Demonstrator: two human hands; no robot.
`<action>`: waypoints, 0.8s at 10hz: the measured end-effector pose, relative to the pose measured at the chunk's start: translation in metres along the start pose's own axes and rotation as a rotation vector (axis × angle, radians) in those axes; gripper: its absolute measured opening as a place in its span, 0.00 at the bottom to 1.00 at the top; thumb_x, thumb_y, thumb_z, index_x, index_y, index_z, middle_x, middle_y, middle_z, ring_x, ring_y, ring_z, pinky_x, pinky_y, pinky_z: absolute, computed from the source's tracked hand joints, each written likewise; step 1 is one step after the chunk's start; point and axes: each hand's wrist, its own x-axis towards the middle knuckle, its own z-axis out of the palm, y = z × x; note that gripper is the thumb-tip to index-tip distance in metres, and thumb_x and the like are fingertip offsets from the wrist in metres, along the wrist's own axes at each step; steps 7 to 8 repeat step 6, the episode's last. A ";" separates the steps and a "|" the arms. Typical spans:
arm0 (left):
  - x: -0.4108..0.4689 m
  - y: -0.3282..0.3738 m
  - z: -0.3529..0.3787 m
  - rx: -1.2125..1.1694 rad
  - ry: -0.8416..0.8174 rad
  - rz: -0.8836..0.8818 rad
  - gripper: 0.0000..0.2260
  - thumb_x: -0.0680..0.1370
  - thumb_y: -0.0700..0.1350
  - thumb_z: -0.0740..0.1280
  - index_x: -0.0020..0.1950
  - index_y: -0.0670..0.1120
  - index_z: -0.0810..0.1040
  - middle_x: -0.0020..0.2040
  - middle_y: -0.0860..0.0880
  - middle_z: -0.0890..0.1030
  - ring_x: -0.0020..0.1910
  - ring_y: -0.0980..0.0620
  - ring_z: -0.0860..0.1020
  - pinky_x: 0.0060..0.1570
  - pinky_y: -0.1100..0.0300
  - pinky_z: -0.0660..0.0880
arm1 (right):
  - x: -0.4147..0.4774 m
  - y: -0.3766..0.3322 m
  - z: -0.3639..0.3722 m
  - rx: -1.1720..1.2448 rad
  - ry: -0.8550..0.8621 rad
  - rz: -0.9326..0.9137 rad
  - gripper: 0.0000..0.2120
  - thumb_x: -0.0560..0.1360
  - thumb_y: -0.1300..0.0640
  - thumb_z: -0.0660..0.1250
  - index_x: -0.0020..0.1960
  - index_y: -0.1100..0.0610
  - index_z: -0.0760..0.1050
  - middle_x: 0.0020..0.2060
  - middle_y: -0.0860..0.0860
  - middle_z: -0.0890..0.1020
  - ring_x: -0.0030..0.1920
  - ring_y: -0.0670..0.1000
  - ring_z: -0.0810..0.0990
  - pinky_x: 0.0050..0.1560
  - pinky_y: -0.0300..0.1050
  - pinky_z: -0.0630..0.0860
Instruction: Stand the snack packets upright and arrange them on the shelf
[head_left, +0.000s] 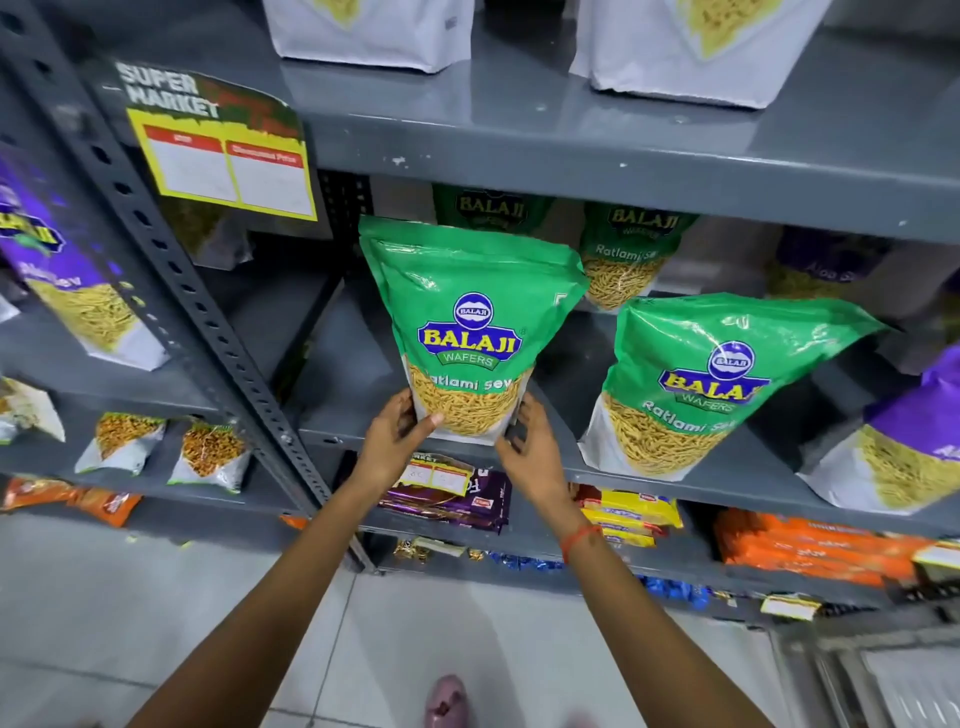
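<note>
Now both hands, left and right, pinch the green packet's bottom corners, upright on the shelf edge

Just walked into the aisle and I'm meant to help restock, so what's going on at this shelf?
A person is setting a green Balaji Ratlami Sev packet upright at the front edge of the grey metal shelf. The left hand and right hand grip its bottom corners. A second green packet already stands to its right, leaning a little, with two more green ones behind. Purple packets sit further right.
</note>
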 end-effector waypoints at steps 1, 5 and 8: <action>-0.005 0.002 -0.001 0.028 -0.015 0.003 0.17 0.76 0.41 0.66 0.64 0.42 0.69 0.59 0.48 0.78 0.53 0.61 0.78 0.46 0.75 0.75 | -0.009 -0.007 0.001 0.006 0.001 0.031 0.28 0.72 0.70 0.65 0.69 0.60 0.61 0.62 0.53 0.73 0.62 0.49 0.71 0.66 0.47 0.69; -0.036 0.031 0.016 0.317 0.057 -0.180 0.22 0.76 0.46 0.65 0.68 0.43 0.65 0.68 0.42 0.72 0.61 0.49 0.72 0.60 0.54 0.69 | -0.031 -0.031 -0.022 -0.322 -0.117 -0.005 0.31 0.73 0.63 0.66 0.71 0.66 0.56 0.69 0.64 0.67 0.70 0.63 0.64 0.71 0.54 0.63; -0.049 0.052 0.042 0.561 0.163 -0.199 0.17 0.78 0.44 0.62 0.63 0.37 0.68 0.64 0.35 0.74 0.62 0.38 0.73 0.59 0.48 0.70 | -0.028 -0.047 -0.037 -0.435 -0.158 -0.011 0.26 0.73 0.62 0.64 0.68 0.67 0.60 0.66 0.65 0.70 0.67 0.64 0.67 0.67 0.55 0.67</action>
